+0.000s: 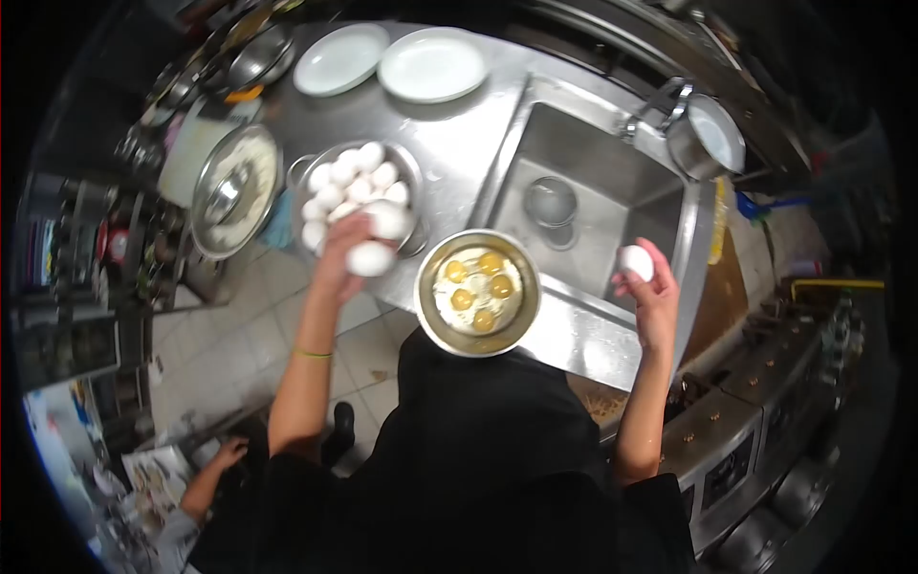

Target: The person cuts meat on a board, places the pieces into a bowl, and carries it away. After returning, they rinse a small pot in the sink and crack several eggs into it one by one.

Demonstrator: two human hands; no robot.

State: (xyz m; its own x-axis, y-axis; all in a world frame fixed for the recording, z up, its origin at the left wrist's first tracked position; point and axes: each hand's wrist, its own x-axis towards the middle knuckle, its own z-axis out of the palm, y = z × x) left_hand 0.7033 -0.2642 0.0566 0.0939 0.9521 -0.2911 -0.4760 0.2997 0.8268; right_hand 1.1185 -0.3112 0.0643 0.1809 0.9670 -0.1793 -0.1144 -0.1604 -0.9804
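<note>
My left hand (341, 251) is at the near rim of a two-handled metal pot (418, 177) that holds several white eggs (371, 158). Its fingers are closed around eggs, a little blurred: one white egg (370, 258) shows by the palm, another near the fingertips over the pot. Over the right side of the sink, my right hand (654, 295) grips a single white egg (636, 263) between thumb and fingers. Between the hands, at the counter's front edge, stands a round metal bowl (427, 320) with several yolks (485, 287) in clear egg white.
A steel sink (593, 158) lies right of the bowl, with a metal pot (695, 143) by its tap. Two white plates (432, 65) sit at the back of the counter. A wide bowl of pale powder (251, 163) stands left. Another person's hand (229, 452) shows lower left.
</note>
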